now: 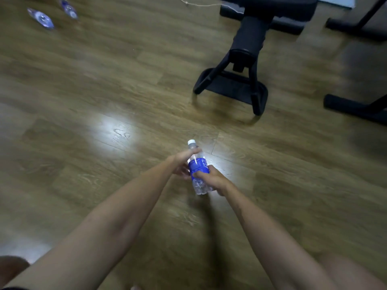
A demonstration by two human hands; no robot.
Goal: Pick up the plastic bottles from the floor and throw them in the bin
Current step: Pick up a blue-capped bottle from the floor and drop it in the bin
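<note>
Wooden floor [104, 84] with two plastic bottles [40, 17] and black chair base [232, 84].

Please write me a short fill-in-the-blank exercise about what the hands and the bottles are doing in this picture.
1. Both hands hold a bottle whose label is coloured ____.
2. The held bottle's cap is coloured ____.
3. The number of other bottles lying on the wooden floor at the far left is ____.
4. The right hand grips the bottle lower down than the ____ hand.

Missing words: blue; white; two; left
</note>
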